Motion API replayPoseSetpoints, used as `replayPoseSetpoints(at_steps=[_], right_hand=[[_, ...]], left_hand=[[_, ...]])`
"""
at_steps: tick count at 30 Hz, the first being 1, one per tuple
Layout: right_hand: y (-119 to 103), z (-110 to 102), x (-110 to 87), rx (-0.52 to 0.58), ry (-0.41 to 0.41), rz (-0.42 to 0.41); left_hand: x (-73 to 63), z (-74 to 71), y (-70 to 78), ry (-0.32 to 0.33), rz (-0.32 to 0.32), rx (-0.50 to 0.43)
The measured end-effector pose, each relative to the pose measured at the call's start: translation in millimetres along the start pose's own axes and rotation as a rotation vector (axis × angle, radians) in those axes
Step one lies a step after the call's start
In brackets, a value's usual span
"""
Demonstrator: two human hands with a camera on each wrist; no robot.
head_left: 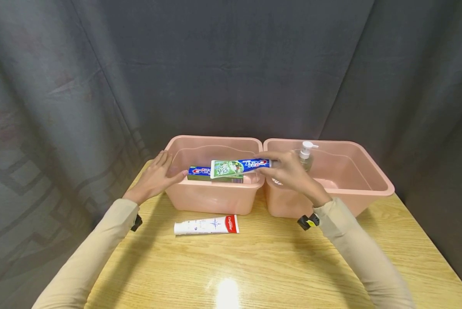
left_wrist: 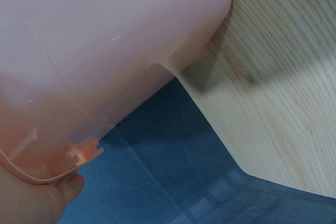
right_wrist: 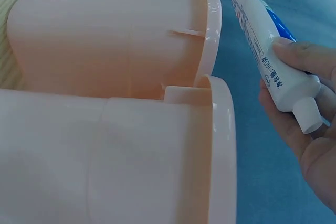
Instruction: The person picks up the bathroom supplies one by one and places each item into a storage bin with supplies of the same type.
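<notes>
My right hand (head_left: 286,169) pinches a blue, green and white toothpaste tube (head_left: 236,167) near its cap end. The tube is held level over the right part of the left pink bin (head_left: 207,197); the right wrist view shows its white back and cap (right_wrist: 307,115). My left hand (head_left: 155,176) rests on the bin's front-left corner, fingers extended over the rim and thumb spread along the front. In the left wrist view, part of that hand (left_wrist: 39,198) shows at the rim. Inside this bin sits a blue and green toothpaste box (head_left: 200,171), partly hidden by the tube.
A second pink bin (head_left: 354,197) stands close on the right, holding a pump bottle (head_left: 305,156) with a white top. A white and red toothpaste tube (head_left: 207,225) lies on the wooden table (head_left: 261,266) before the left bin. Grey curtain (head_left: 223,73) hangs behind.
</notes>
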State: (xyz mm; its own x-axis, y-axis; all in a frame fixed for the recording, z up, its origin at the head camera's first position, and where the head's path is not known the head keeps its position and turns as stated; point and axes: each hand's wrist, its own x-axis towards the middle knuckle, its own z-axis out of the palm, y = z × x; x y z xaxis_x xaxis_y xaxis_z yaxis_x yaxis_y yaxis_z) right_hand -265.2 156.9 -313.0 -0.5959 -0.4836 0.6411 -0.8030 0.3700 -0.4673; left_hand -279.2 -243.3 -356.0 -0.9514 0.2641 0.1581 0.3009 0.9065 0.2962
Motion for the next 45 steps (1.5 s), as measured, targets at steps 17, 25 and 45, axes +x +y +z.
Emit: replayPoseSetpoints(at_steps=[17, 25, 45], right_hand=[[0, 17, 8.2, -0.048, 0.010, 0.080], [-1, 23, 13.3, -0.032, -0.010, 0.131], [-1, 39, 19.4, -0.070, -0.028, 0.201]], left_hand=[[0.1, 0.2, 0.6, 0.003, -0.004, -0.001], [0.6, 0.5, 0.7, 0.015, -0.012, -0.020], [-0.3, -0.2, -0.9, -0.001, -0.015, -0.011]])
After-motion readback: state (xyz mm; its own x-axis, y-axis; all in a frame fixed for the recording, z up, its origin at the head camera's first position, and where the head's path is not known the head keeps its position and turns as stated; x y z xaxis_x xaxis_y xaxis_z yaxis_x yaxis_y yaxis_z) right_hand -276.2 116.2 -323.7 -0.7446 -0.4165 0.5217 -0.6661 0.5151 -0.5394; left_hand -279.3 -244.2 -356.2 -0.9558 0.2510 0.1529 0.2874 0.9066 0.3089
